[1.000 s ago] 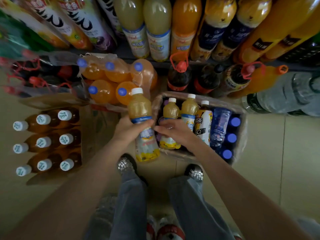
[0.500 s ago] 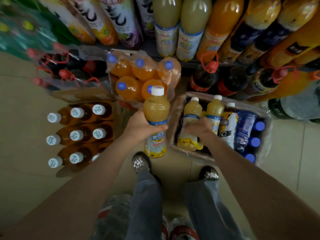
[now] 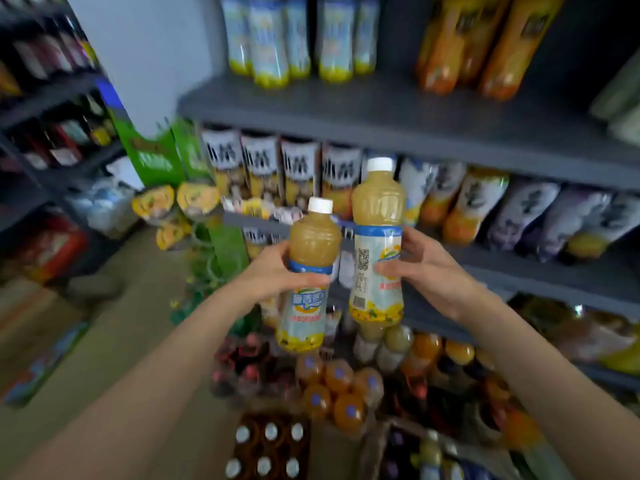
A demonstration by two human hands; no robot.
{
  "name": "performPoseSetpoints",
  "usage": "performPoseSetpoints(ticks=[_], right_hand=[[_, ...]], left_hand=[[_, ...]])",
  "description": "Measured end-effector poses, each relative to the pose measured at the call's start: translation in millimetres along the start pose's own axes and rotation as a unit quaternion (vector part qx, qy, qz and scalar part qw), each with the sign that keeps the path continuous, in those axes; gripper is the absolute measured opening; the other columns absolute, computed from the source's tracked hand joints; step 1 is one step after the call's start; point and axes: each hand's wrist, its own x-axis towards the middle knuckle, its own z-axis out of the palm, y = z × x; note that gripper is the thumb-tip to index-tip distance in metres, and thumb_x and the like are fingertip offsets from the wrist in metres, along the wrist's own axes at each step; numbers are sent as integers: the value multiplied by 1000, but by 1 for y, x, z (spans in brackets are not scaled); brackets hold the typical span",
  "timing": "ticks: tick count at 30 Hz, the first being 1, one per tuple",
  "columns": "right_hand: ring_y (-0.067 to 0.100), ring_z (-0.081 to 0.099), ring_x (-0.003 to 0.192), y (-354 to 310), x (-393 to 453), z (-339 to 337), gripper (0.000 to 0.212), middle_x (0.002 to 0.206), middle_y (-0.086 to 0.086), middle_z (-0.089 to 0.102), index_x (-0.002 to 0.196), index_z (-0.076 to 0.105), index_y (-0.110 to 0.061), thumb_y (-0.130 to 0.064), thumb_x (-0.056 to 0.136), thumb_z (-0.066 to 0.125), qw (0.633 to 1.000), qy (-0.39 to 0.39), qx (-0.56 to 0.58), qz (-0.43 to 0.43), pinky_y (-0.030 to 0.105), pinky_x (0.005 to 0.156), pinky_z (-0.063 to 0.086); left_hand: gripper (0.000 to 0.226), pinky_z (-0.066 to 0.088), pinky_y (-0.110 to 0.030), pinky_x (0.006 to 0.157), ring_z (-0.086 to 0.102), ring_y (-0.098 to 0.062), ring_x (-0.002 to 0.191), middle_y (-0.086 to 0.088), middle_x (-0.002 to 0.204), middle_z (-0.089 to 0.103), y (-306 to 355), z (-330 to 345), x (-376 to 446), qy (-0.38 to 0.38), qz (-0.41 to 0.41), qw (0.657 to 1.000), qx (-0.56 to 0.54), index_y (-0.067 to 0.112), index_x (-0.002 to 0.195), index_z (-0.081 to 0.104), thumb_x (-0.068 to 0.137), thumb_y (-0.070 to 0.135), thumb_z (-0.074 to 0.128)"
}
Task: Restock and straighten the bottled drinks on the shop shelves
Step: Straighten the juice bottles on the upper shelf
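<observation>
- Bottles with white caps [image 3: 266, 448] stand in a dark pack on the floor, at the bottom of the view.
- Just past them sits a clear wrapped pack of small orange drinks [image 3: 337, 393] with blue caps.
- Left hand [image 3: 277, 273] has its fingers curled round a yellow juice bottle [image 3: 308, 275]. This bottle has a white cap and a blue and yellow label. It is held upright in the air.
- Right hand [image 3: 420, 268] grips a second juice bottle [image 3: 377, 244] of the same kind. It is upright too and sits a bit higher than the first.
- The two bottles are side by side, just apart, in front of the shelves.
- Behind them is a grey middle shelf [image 3: 519, 271]. On it stand bottles with black and white labels [image 3: 263, 168] and more with orange and purple bottoms.
- Higher up is the top shelf [image 3: 381, 109]. It holds big bottles with pale blue labels [image 3: 273, 39] and big orange juice bottles [image 3: 485, 43].
- Far off at the left, another rack [image 3: 45, 98] holds dark bottles, but they are blurry.
</observation>
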Motion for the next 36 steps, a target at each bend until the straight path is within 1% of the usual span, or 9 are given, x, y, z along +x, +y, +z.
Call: performPoseSetpoints(ticks=[3, 6, 10, 13, 15, 22, 27, 32, 36], right_hand=[[14, 65, 93, -86, 12, 8, 53, 110, 2, 63, 118, 50, -10, 8, 72, 70, 994, 21, -2, -104, 26, 70, 57], [7, 65, 89, -139, 38, 21, 52, 104, -2, 62, 114, 44, -11, 11, 74, 68, 974, 80, -32, -211, 26, 69, 57], [15, 59, 105, -168, 99, 30, 57, 113, 2, 60, 117, 42, -14, -5, 72, 76, 925, 192, -151, -291, 27, 87, 49], [11, 53, 100, -175, 142, 32, 59, 114, 7, 58, 123, 43, -6, -3, 73, 75, 915, 210, -212, -272, 6, 75, 33], [15, 53, 103, -176, 170, 33, 59, 115, 8, 57, 125, 42, -3, -4, 75, 74, 918, 217, -225, -244, 4, 73, 28], [27, 50, 116, -187, 256, 33, 52, 125, 15, 49, 120, 39, -2, -10, 79, 71, 915, 250, -252, -190, 29, 90, 39], [33, 49, 119, -177, 271, 35, 64, 131, 12, 48, 128, 34, -9, -21, 78, 72, 916, 261, -262, -159, 45, 90, 47], [28, 37, 129, -162, 260, 22, 73, 140, 13, 35, 140, 27, -8, -17, 82, 69, 930, 236, -243, -146, 37, 103, 36], [27, 41, 128, -166, 253, 20, 69, 142, 11, 34, 139, 27, -10, -11, 82, 67, 932, 196, -264, -156, 36, 102, 37]], left_hand=[[39, 50, -11, 63, 62, 12, 67, 15, 88, 64, 76, -47, -9, 60, 91, 994, -1, 29, 90, 56, 69, 4, 77], [43, 47, -4, 61, 60, 11, 68, 15, 89, 61, 120, -78, -5, 137, 150, 979, -12, 22, 95, 54, 66, 0, 78], [45, 48, -7, 60, 58, 4, 79, 13, 91, 62, 147, -109, 11, 210, 176, 959, -77, 23, 100, 53, 68, 3, 77], [44, 49, -17, 67, 59, -2, 84, 11, 94, 62, 155, -129, 28, 236, 173, 953, -83, 30, 94, 53, 68, 5, 78], [46, 49, -23, 73, 60, -6, 87, 8, 96, 63, 160, -141, 43, 249, 165, 951, -73, 32, 92, 52, 66, 6, 79], [49, 47, -10, 56, 57, 2, 81, 14, 91, 60, 175, -156, 89, 262, 161, 949, -63, 24, 104, 52, 66, 7, 79], [47, 49, -19, 68, 59, -7, 90, 10, 97, 61, 180, -153, 116, 242, 154, 957, -45, 26, 100, 53, 66, 10, 80], [51, 50, -31, 85, 60, -16, 99, 10, 95, 60, 193, -141, 156, 249, 152, 955, -46, 17, 108, 52, 66, 11, 81], [62, 47, -35, 94, 56, -21, 111, -6, 117, 60, 202, -141, 188, 300, 147, 941, 57, 9, 120, 49, 68, 21, 81]])
